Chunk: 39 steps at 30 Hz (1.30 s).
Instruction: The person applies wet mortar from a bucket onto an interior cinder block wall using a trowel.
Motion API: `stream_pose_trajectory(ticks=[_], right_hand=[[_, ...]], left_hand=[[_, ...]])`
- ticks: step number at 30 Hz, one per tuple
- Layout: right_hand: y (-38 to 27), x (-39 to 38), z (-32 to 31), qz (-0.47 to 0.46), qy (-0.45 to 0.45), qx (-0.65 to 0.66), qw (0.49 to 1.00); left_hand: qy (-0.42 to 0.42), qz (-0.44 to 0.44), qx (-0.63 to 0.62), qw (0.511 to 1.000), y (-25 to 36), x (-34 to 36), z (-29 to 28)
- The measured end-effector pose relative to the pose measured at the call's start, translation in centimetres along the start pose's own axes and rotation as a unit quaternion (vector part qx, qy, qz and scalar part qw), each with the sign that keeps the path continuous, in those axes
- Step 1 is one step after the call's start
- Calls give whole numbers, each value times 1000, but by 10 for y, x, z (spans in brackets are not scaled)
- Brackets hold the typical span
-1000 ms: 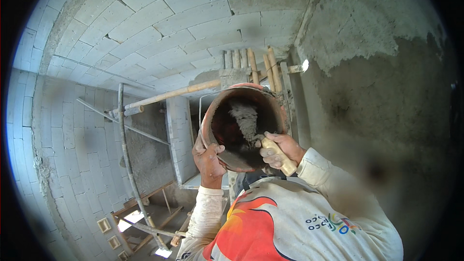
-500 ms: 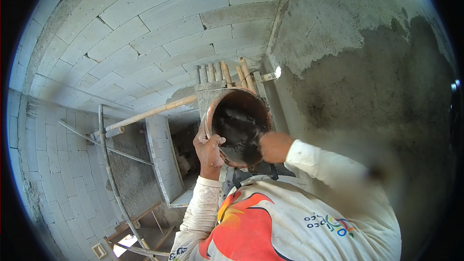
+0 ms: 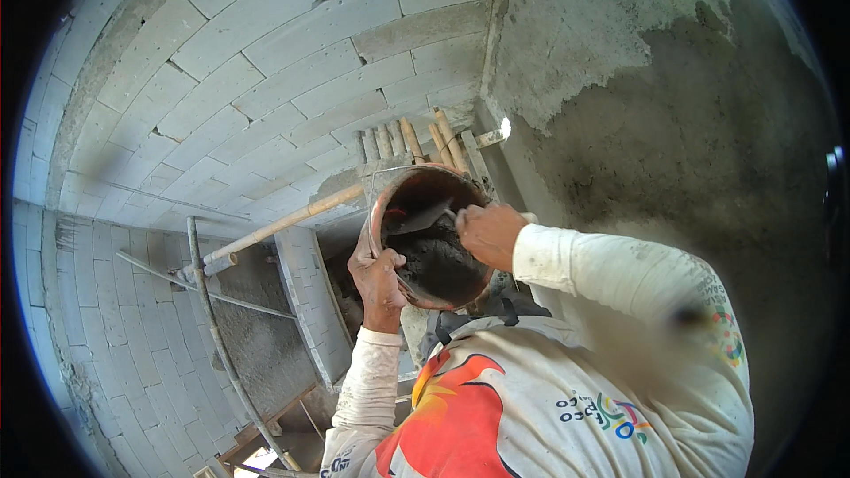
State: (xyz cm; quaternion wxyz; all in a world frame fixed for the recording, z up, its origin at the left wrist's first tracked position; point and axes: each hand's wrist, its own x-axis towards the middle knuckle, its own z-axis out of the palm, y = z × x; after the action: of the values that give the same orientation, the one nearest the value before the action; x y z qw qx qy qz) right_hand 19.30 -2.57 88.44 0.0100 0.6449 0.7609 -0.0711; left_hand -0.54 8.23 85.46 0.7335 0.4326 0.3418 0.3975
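Note:
A round reddish-brown bucket (image 3: 379, 228) is tilted toward me, with dark grey wet mortar (image 3: 438, 261) inside. My left hand (image 3: 377, 281) grips its left rim, thumb over the edge and fingers round the outside. A thin wire handle runs along that side. Over the right part of the opening, my right hand (image 3: 490, 235) is closed round the handle of a trowel. The trowel's grey blade (image 3: 421, 219) points left inside the bucket, above the mortar. The fingertips of my left hand are hidden behind the bucket wall.
Bamboo poles (image 3: 412, 140) lie side by side behind the bucket, and a longer bamboo pole (image 3: 288, 221) runs left. A pale block wall (image 3: 266, 62) stands ahead. The right wall (image 3: 655, 150) has dark, wet-looking plaster. A slanting pole (image 3: 221, 345) rises at lower left.
My right hand has moved slightly up and left, and the trowel blade now shows inside the bucket. My left hand stays on the rim.

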Motion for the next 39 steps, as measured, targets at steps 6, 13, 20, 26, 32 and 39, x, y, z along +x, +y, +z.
stream_pose_trajectory(ticks=[6, 13, 20, 26, 32, 39], right_hand=[[-11, -10, -31, 2, -51, 30, 998], [6, 2, -19, 214, -83, 161, 960], [-12, -30, -6, 125, -49, 215, 967], [23, -28, 2, 157, 36, 34, 986], [-19, -55, 82, 293, -151, 502, 800], [-40, -55, 75, 168, 53, 315, 933]], left_hand=[[17, -29, 10, 999, -6, 9, -10], [74, -4, -43, 996, 6, 2, 15], [5, 18, 29, 999, -11, 2, 16], [10, 33, 117, 993, -1, -13, 33], [25, -31, 115, 993, -7, -30, 30], [-1, -34, 26, 999, 19, -20, 9]])
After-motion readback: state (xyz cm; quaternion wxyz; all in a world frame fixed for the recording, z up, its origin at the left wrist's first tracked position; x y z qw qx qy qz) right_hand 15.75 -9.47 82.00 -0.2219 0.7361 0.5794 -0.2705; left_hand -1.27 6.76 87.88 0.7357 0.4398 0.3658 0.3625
